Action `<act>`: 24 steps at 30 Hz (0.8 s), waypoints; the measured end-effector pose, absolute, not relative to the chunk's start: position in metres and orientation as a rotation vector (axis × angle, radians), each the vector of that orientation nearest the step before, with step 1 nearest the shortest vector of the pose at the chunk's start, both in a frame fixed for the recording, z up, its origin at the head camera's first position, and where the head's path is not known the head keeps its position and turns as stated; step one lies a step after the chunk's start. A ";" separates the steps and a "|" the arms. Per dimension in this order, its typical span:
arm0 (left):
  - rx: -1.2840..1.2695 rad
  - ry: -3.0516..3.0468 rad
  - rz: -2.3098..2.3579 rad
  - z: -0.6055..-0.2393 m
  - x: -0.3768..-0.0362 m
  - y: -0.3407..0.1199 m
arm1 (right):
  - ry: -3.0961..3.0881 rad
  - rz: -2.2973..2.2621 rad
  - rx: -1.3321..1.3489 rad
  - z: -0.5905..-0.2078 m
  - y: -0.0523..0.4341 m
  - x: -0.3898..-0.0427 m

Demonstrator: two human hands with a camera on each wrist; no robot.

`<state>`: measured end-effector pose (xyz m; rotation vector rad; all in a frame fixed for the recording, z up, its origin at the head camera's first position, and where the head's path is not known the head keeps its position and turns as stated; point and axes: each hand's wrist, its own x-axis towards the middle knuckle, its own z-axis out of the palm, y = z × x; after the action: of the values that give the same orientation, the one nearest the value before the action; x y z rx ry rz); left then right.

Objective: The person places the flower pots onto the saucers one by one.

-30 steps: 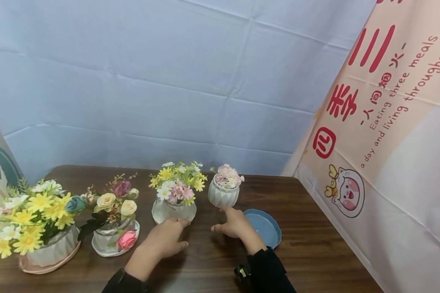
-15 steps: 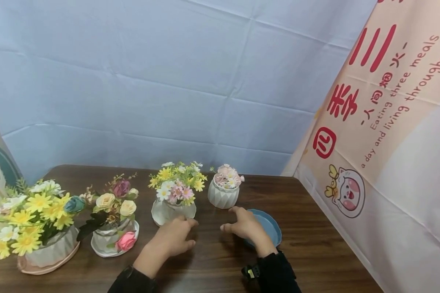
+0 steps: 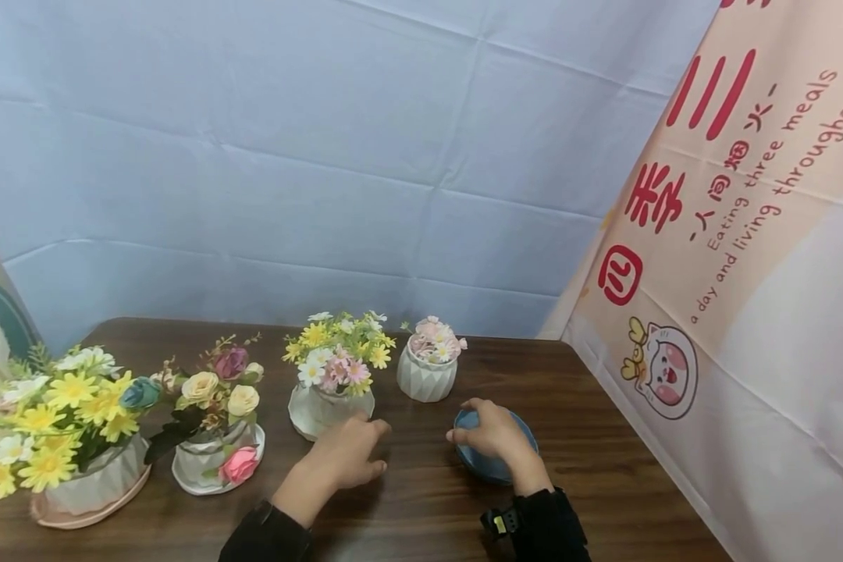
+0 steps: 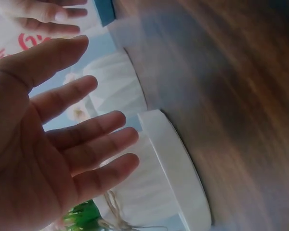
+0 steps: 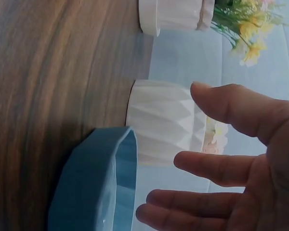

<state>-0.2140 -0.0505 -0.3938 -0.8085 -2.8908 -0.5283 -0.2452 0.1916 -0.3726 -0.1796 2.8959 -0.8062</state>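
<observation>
My right hand (image 3: 495, 434) hovers above a shallow blue saucer (image 3: 483, 467) on the table, its fingers spread and apart from the rim in the right wrist view. Behind it stands a white faceted pot (image 3: 425, 379) of pale pink flowers. My left hand (image 3: 344, 454) holds nothing; its fingers are extended in the left wrist view. It is nearest to a white pot on a pale saucer (image 3: 302, 414), filled with yellow, white and pink daisies (image 3: 337, 353). The left hand hides part of that saucer's front edge.
Farther left stands a pot of roses (image 3: 214, 390) on a white saucer (image 3: 183, 476). At the far left a pot of yellow and white flowers (image 3: 63, 421) sits on a pinkish saucer (image 3: 91, 515). A pale blue cloth (image 3: 253, 156) hangs behind the brown table (image 3: 604, 468).
My right hand has moved right, from in front of the pink-flower pot to over the blue saucer. My left hand has drifted slightly right and toward me. The pots stay in place.
</observation>
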 end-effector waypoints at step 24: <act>-0.788 -2.878 -0.584 -0.393 -0.229 -0.029 | 2.992 -0.623 0.013 -0.377 0.227 -0.246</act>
<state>-0.2291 -0.0293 -0.3927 -0.7879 -2.8775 -0.5844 -0.2465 0.2268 -0.3772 0.0125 2.9919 -0.6230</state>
